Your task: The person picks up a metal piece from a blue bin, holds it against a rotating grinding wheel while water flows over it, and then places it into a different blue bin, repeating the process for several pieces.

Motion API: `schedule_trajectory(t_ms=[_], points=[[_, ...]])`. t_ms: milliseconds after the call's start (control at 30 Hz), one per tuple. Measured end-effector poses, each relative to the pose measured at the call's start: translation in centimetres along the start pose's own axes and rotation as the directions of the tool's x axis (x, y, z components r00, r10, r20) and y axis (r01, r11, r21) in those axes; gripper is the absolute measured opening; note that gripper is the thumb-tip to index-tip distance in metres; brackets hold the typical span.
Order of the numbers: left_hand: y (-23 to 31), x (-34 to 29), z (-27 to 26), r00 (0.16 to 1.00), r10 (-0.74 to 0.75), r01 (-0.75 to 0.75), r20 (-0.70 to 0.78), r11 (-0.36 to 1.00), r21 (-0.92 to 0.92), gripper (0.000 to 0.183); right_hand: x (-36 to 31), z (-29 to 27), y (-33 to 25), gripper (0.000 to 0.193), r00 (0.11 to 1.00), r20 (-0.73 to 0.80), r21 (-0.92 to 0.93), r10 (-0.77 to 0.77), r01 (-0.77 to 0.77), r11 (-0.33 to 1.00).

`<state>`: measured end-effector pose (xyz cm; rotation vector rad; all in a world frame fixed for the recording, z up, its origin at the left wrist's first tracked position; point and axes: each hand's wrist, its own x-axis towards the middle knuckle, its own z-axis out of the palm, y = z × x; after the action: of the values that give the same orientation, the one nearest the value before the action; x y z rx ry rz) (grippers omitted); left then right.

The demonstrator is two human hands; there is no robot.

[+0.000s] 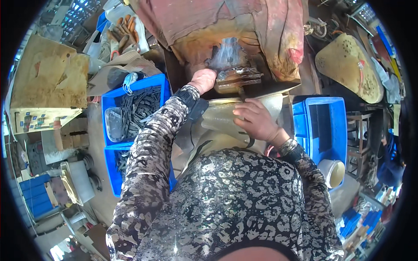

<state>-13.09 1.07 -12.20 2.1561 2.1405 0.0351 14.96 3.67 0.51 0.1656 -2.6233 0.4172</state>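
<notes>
Fingers of the left hand [203,80] are curled in a loose fist up in the upper middle of the frame, pressed against the rusty metal block [238,78] of a small press. Whether they pinch a part there I cannot tell; the knuckles hide the tips. The right hand [257,120] lies just below, at frame centre, fingers bent and spread a little over a sheet of clear plastic [222,117], its fingertips resting on the sheet close under the block's front edge. It looks pressed down rather than gripped.

The block sits under a stained reddish cloth [226,21] draped across the top of the frame, with a shiny clear scrap above it. 2 blue bins [162,82] stand at the left, stacked with dark metal strips [139,106]; a third blue bin [337,130] is at the right with a white cup [333,172] at its near end. Worn gloves [124,35] lie in the upper left.

To do this well, in my judgement, the left hand should seat the piece squarely against the block and draw clear of the tool's closing parts, while the right hand keeps the sheet flat and taut so nothing slides. Both sleeves hang near the block and want keeping back.
</notes>
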Motion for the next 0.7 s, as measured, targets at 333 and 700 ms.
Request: schedule_trajectory(t_ms=[333, 700], points=[[2.5, -2.2, -7.4, 0.962, -0.251, 0.215, -0.109, 0.939, -0.268, 0.022, 1.0, -2.3, 3.4, 0.027, 0.687, 0.108, 0.54, 0.718, -0.647, 0.538], [3.3, -10.5, -10.8, 0.794, -0.028, -0.098, -0.608, 0.98, -0.174, 0.011, 6.1, 2.4, 5.3, 0.021, 0.498, 0.118, 0.847, 0.859, -0.502, 0.175]])
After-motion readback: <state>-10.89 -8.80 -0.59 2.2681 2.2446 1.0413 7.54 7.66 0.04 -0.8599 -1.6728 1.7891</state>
